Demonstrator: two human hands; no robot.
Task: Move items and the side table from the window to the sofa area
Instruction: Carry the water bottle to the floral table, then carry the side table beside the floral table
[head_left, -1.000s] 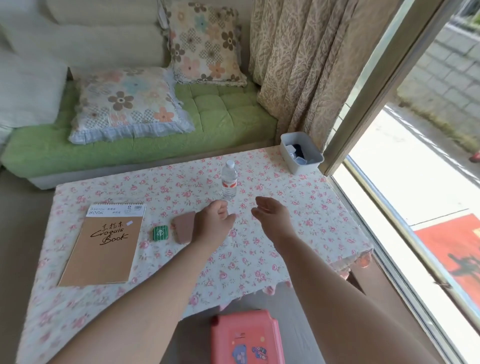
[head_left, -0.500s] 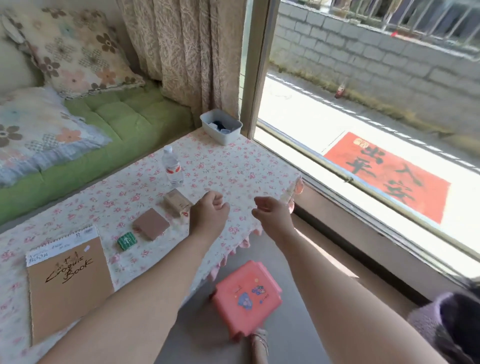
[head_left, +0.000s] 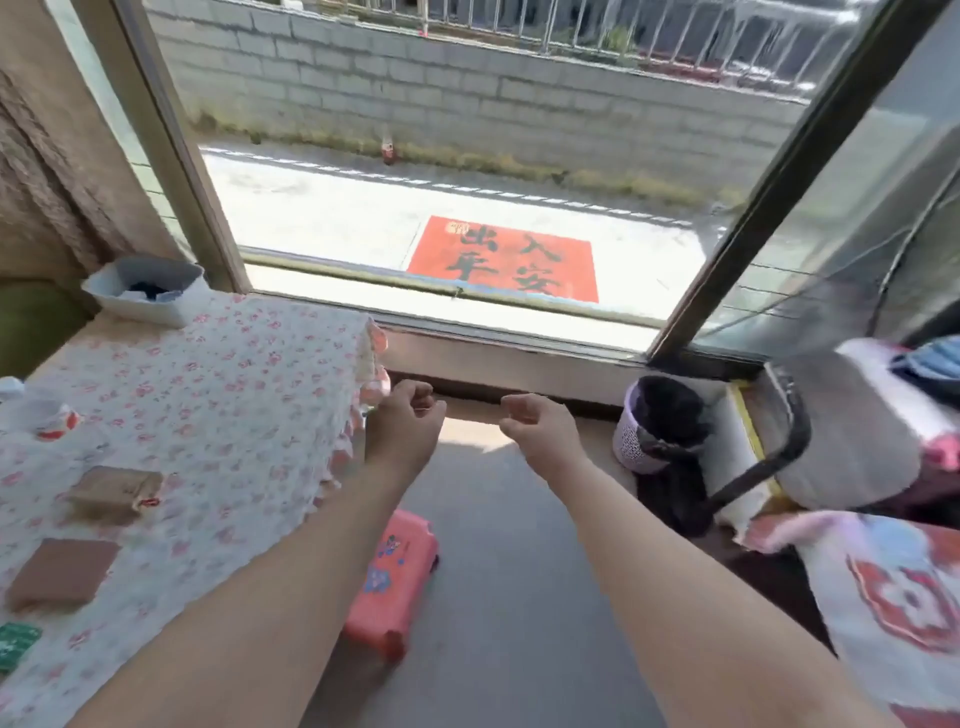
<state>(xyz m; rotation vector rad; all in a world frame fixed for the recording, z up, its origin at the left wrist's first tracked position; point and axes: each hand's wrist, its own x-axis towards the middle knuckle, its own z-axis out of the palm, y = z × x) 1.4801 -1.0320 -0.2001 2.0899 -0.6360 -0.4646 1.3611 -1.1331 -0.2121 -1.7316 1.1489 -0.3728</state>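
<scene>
My left hand and my right hand hang side by side over the grey floor in front of the window sill, fingers loosely curled, nothing in either. To the left stands the table with the flowered cloth. On it lie a white tub at the far corner, a water bottle at the left edge, a small tan box, a brown square pad and a green card.
A pink plastic stool stands on the floor under my left forearm. At the right are a lilac bin with a black liner, a grey seat with a black tube frame and patterned bedding. The window frame post slants at right.
My view has swung right, from the sofa and table toward the window. Both hands moved off the table and now hover over the floor. The sofa has left the view.
</scene>
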